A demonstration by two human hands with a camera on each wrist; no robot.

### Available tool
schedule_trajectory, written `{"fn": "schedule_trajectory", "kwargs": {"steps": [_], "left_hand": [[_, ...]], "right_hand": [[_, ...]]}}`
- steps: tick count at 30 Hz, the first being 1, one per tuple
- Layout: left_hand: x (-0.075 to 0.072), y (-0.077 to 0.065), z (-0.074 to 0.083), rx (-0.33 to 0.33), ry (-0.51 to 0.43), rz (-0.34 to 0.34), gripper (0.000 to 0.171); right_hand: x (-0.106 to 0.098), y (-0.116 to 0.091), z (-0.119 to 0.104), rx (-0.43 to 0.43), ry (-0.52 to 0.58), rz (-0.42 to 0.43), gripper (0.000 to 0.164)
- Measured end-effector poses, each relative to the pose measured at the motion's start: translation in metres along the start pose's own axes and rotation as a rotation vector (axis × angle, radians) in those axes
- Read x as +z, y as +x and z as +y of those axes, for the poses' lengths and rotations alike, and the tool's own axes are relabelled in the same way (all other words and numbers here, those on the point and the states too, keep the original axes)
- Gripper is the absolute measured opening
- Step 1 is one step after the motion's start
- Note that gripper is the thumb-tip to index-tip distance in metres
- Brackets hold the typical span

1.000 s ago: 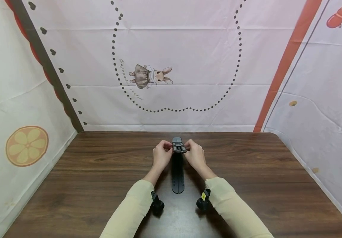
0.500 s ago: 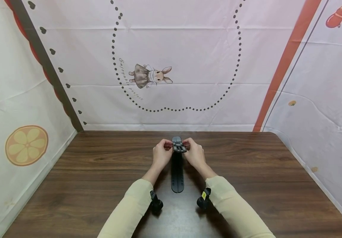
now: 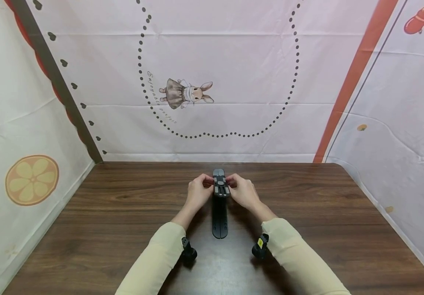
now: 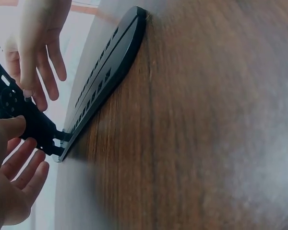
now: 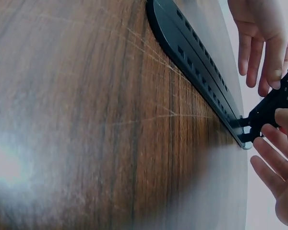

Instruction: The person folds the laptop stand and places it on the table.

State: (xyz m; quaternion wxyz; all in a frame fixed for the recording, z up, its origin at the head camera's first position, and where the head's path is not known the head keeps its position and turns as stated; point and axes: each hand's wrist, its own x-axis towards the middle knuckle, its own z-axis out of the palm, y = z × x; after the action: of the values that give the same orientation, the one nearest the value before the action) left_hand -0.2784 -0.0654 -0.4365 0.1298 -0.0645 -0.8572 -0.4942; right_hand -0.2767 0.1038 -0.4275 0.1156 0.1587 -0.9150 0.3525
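Observation:
A black folding stand (image 3: 219, 225), like a fold-up laptop stand, stands at the middle of the table's far half. Its long slotted base (image 4: 110, 62) lies on the wood, and a hinged upper part (image 3: 221, 189) rises from the far end. My left hand (image 3: 199, 192) pinches that raised part from the left, with the thumb near a round pivot in the left wrist view. From the other side my right hand (image 3: 244, 193) pinches it between thumb and fingers; the other fingers (image 5: 270, 158) spread loosely. The far fingertips are partly hidden in the head view.
The brown wooden table (image 3: 123, 213) extends to both sides and toward me. A white printed cloth (image 3: 234, 73) hangs behind it and along both sides. Black wrist cameras (image 3: 189, 254) hang under both sleeves.
The stand's raised part has tilted toward me, so more of its top shows. Both hands still hold its sides; the forearms have swung slightly outward. The base has stayed in place.

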Motion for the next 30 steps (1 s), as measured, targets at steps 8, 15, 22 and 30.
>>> {"fn": "schedule_trajectory", "kwargs": {"steps": [8, 15, 22, 30], "left_hand": [[-0.0041, -0.0029, -0.0009, 0.002, 0.052, -0.069, 0.013], [-0.0066, -0.0046, -0.0018, 0.031, 0.135, -0.093, 0.014], [-0.0078, -0.0059, -0.0027, 0.06, 0.195, -0.099, 0.014], [-0.0081, -0.0063, -0.0041, 0.06, 0.253, -0.127, 0.014]], "right_hand": [[-0.0058, -0.003, -0.0013, -0.03, -0.056, -0.038, 0.02], [-0.0062, -0.0055, 0.0012, -0.045, -0.079, -0.079, 0.02], [-0.0046, -0.0065, 0.0048, -0.088, -0.12, -0.091, 0.019], [-0.004, -0.0076, 0.0061, -0.101, -0.151, -0.11, 0.02]]}}
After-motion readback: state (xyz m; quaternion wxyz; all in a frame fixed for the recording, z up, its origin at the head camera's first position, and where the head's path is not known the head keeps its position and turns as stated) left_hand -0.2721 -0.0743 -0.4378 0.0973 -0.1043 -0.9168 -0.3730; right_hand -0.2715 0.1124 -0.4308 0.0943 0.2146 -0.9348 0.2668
